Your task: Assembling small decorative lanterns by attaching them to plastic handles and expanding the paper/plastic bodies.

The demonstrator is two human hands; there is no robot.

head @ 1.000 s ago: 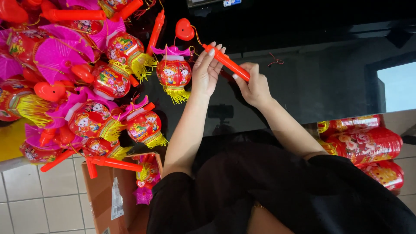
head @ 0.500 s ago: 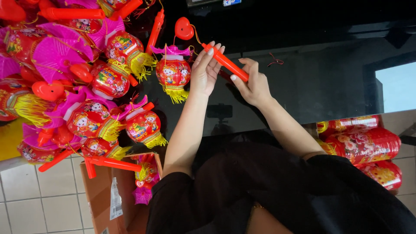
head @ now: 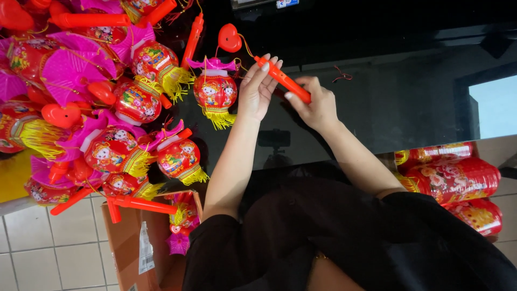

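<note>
We counted one orange stick [head: 282, 80] and one red heart [head: 230, 38]; right hand [head: 316, 103] gripped the stick, left hand [head: 257, 89] lay open against it.

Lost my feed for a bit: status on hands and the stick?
Left hand open, fingers against orange stick. Right hand shut on stick. Heart piece hangs off its tip. Lantern close beside left hand.

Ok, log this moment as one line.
left hand: steadies orange plastic stick | right hand: grips stick end | red paper lantern: hangs beside
</note>
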